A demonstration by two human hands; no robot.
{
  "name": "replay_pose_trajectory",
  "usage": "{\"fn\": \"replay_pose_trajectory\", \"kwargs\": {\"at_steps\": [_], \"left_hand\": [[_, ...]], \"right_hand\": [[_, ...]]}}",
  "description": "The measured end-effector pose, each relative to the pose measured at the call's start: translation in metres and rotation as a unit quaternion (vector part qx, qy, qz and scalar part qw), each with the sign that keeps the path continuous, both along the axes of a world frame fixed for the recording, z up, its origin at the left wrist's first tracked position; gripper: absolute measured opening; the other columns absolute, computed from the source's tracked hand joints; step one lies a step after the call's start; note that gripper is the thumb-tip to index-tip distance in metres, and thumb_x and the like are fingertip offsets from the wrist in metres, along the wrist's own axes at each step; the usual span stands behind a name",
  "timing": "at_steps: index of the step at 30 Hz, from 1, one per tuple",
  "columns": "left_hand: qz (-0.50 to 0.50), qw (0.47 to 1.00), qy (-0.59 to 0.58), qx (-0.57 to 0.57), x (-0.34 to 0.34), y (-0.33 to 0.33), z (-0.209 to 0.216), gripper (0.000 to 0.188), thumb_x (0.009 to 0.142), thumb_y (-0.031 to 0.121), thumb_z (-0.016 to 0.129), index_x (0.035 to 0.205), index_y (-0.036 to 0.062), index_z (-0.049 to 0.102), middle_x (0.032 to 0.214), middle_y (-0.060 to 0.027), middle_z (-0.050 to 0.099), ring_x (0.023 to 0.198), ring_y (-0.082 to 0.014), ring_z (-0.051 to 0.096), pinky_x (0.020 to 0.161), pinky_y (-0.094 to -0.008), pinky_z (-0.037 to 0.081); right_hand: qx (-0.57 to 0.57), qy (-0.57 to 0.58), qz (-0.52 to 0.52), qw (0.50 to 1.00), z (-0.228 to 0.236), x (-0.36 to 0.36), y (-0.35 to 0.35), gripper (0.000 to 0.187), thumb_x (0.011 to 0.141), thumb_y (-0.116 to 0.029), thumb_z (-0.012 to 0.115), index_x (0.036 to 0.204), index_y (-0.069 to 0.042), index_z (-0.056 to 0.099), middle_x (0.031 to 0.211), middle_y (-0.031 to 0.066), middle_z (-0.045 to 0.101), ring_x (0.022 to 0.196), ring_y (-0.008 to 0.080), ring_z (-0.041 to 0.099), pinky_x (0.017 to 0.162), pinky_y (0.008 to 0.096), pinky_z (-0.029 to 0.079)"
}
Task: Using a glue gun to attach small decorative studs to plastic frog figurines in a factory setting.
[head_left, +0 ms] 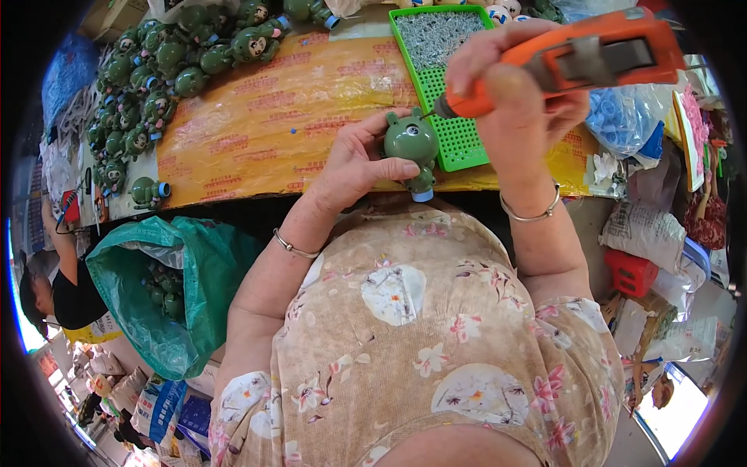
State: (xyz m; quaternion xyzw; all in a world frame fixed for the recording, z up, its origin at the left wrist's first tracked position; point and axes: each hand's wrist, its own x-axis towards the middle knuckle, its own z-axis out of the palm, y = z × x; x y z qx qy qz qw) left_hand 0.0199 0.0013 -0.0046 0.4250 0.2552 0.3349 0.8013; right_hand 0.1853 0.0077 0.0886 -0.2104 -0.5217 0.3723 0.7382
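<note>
A shiny green plastic toy figure (408, 145) with small ears and a blue base is tilted in my left hand (352, 162), thumb across its front and fingers behind. My right hand (515, 105) is wrapped round an orange power screwdriver (545, 66). Its thin bit points down and left at the top of the toy's head; whether it touches a screw there I cannot tell. Just beyond the toy lies a bright green perforated tray (465, 148), its far part filled with small silver screws (442, 37).
Many similar green toys (159, 66) are heaped at the far left, with one lone toy (146, 192) near the table edge. A teal sack (206, 265) holding more toys stands left of my lap. Plastic bags (622, 117) lie at the right. Another person's arm (64, 241) shows at far left.
</note>
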Motion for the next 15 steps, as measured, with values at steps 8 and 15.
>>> {"fn": "replay_pose_trajectory", "kwargs": {"at_steps": [8, 15], "left_hand": [[0.057, 0.998, 0.008, -0.017, 0.004, 0.001, 0.003, 0.066, 0.073, 0.002, 0.074, 0.131, -0.0005, 0.043, 0.109, -0.0078, 0.061, 0.09, -0.0169, 0.063, 0.071, -0.0311, 0.057], [0.044, 0.998, 0.008, -0.052, 0.001, 0.003, 0.008, 0.065, 0.075, 0.004, 0.072, 0.133, 0.0016, 0.042, 0.107, -0.0075, 0.062, 0.086, -0.0168, 0.064, 0.062, -0.0283, 0.058]], "right_hand": [[0.168, 0.173, 0.094, 0.966, -0.043, 0.058, 0.057, 0.013, 0.081, 0.001, 0.063, 0.083, -0.005, 0.052, 0.063, -0.0003, 0.054, 0.05, 0.0074, 0.051, 0.047, 0.0209, 0.042], [-0.1, -0.092, -0.258, 0.957, -0.012, 0.055, 0.029, 0.013, 0.081, -0.002, 0.066, 0.081, -0.005, 0.053, 0.06, -0.0017, 0.054, 0.048, 0.0058, 0.05, 0.044, 0.0199, 0.04]]}}
